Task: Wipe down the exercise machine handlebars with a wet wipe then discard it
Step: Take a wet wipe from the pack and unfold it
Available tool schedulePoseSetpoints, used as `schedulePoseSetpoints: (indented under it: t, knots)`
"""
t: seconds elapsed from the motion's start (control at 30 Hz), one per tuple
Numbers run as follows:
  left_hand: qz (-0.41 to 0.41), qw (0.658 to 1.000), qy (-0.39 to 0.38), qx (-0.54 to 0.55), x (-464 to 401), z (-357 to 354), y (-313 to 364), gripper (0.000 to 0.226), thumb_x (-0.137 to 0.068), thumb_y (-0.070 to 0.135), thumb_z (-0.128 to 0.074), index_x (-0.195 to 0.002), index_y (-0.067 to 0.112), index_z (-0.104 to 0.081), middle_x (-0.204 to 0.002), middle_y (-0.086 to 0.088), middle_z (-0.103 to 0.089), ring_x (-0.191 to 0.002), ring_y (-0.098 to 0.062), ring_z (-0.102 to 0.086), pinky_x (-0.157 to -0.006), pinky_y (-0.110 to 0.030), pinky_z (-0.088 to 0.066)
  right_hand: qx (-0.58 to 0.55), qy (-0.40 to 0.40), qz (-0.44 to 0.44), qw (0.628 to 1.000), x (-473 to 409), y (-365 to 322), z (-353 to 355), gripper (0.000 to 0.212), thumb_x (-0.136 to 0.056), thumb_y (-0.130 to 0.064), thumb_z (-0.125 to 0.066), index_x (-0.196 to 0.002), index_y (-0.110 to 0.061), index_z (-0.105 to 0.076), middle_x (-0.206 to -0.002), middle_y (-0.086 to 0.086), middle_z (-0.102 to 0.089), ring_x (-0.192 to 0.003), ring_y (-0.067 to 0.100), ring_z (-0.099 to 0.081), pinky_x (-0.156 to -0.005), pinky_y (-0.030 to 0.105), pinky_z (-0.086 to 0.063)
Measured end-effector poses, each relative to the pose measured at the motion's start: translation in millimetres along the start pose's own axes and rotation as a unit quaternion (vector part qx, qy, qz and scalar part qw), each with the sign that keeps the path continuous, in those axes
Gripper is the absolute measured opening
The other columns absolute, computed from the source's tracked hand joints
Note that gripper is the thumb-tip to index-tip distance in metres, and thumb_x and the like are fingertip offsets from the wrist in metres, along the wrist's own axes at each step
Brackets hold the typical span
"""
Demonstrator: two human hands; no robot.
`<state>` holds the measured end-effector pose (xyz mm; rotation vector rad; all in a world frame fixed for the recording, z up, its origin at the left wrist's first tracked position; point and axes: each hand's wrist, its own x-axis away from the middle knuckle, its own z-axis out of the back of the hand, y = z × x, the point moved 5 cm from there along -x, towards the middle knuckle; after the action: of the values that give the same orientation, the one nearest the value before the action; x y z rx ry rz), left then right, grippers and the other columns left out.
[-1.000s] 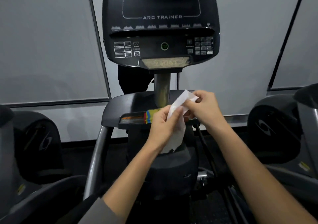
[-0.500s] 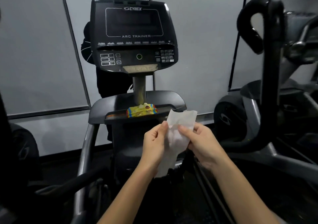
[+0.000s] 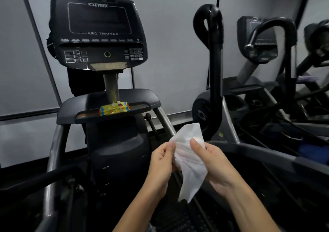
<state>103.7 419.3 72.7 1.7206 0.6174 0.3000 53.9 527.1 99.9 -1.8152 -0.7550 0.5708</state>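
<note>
A white wet wipe [image 3: 189,153] hangs unfolded between both hands in front of me. My left hand [image 3: 162,162] pinches its left edge and my right hand [image 3: 212,162] pinches its right edge. The tall black curved handlebar [image 3: 215,68] stands upright just behind and right of the wipe, apart from both hands. A lower black bar [image 3: 267,153] runs right from beneath my right hand. The machine's console [image 3: 98,32] stands at upper left.
A yellow wipe packet [image 3: 114,108] lies on the console tray [image 3: 142,100]. Silver side rails [image 3: 55,153] slope down on the left. Another machine [image 3: 258,39] stands at the right. A person in dark clothes [image 3: 83,82] stands behind the console.
The view has swung right and down, bringing the tall handlebar closer to centre. Both hands have drawn the wipe wider open and moved it rightward, away from the tray.
</note>
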Motion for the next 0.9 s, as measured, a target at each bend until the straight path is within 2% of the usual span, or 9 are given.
schedulePoseSetpoints:
  t: [0.1,0.2,0.3,0.37,0.47,0.6,0.7,0.77,0.9]
  knots:
    - [-0.008,0.999,0.023,-0.021,-2.3,-29.4,-0.9,0.037,-0.101,0.027,-0.036,-0.098,0.008,-0.067,-0.095,-0.014,-0.074,-0.093,-0.026,-0.071,-0.085,-0.038,-0.056,-0.021,0.006,-0.002,1.000,5.5,-8.8,21.6,0.035,-0.086,-0.027,-0.056,-0.104,0.000,-0.068,-0.103,0.020,-0.072,-0.099,0.028,-0.069,-0.088,0.036,-0.055]
    - [-0.079,0.994,0.054,-0.060,-6.3,-54.5,7.8,0.040,-0.099,0.033,-0.041,-0.094,0.001,-0.064,-0.092,-0.017,-0.072,-0.085,-0.025,-0.069,-0.079,-0.040,-0.054,-0.031,-0.003,0.017,0.999,9.9,-25.2,39.0,0.029,-0.092,-0.021,-0.049,-0.105,-0.001,-0.065,-0.101,0.016,-0.073,-0.093,0.022,-0.071,-0.076,0.027,-0.059]
    - [-0.107,0.991,0.031,-0.078,-11.3,-78.4,17.2,0.049,-0.082,0.047,-0.062,-0.084,-0.002,-0.060,-0.077,-0.016,-0.064,-0.069,-0.021,-0.060,-0.065,-0.036,-0.050,-0.035,0.005,0.026,0.999,8.4,-41.2,56.8,0.028,-0.093,-0.019,-0.052,-0.112,-0.002,-0.061,-0.104,0.020,-0.071,-0.090,0.027,-0.070,-0.068,0.032,-0.059]
    - [-0.133,0.987,0.015,-0.091,-16.7,-91.4,25.5,0.034,-0.081,0.038,-0.068,-0.081,0.005,-0.061,-0.072,-0.009,-0.065,-0.061,-0.013,-0.061,-0.056,-0.025,-0.050,-0.016,0.025,0.038,0.999,2.9,-51.7,70.2,0.029,-0.090,-0.016,-0.057,-0.115,-0.002,-0.058,-0.107,0.023,-0.068,-0.091,0.031,-0.068,-0.075,0.040,-0.059]
    - [-0.149,0.984,0.058,-0.075,-28.7,-100.3,32.2,0.026,-0.094,0.026,-0.053,-0.082,0.006,-0.063,-0.068,-0.006,-0.063,-0.057,-0.009,-0.059,-0.050,-0.020,-0.049,-0.016,0.055,0.060,0.997,-5.8,-68.7,91.6,0.028,-0.084,-0.013,-0.063,-0.110,-0.005,-0.057,-0.097,0.016,-0.070,-0.083,0.026,-0.068,-0.074,0.039,-0.058]
    - [-0.115,0.983,0.142,-0.015,-45.9,-101.9,28.3,0.037,-0.100,0.032,-0.039,-0.083,0.009,-0.062,-0.071,-0.002,-0.063,-0.060,-0.004,-0.061,-0.055,-0.020,-0.051,0.000,0.148,0.095,0.984,-13.4,-88.4,119.3,0.015,-0.082,-0.006,-0.066,-0.087,-0.016,-0.057,-0.078,0.001,-0.062,-0.070,0.014,-0.059,-0.063,0.026,-0.053]
    - [-0.091,0.980,0.178,0.018,-57.0,-101.4,30.2,0.039,-0.101,0.036,-0.035,-0.097,0.005,-0.060,-0.091,-0.008,-0.065,-0.085,-0.016,-0.062,-0.078,-0.032,-0.053,0.007,0.199,0.113,0.973,-18.7,-95.0,136.8,0.019,-0.082,-0.004,-0.066,-0.082,-0.019,-0.055,-0.074,-0.004,-0.058,-0.063,0.010,-0.055,-0.044,0.017,-0.046]
    - [-0.099,0.981,0.166,-0.020,-62.5,-106.4,37.9,0.041,-0.101,0.037,-0.032,-0.106,0.006,-0.059,-0.102,-0.009,-0.066,-0.095,-0.018,-0.062,-0.087,-0.035,-0.052,0.016,0.221,0.120,0.968,-26.5,-95.0,145.0,0.018,-0.082,-0.005,-0.066,-0.081,-0.019,-0.055,-0.073,-0.002,-0.057,-0.064,0.011,-0.054,-0.053,0.022,-0.047]
    - [-0.170,0.972,0.140,-0.078,-73.8,-124.6,67.2,0.034,-0.102,0.037,-0.030,-0.083,0.016,-0.051,-0.083,-0.003,-0.057,-0.078,-0.013,-0.056,-0.075,-0.031,-0.049,0.103,0.324,0.236,0.911,-32.7,-106.2,152.5,0.012,-0.085,-0.008,-0.064,-0.088,-0.015,-0.056,-0.082,-0.001,-0.055,-0.068,0.005,-0.050,-0.065,0.015,-0.045]
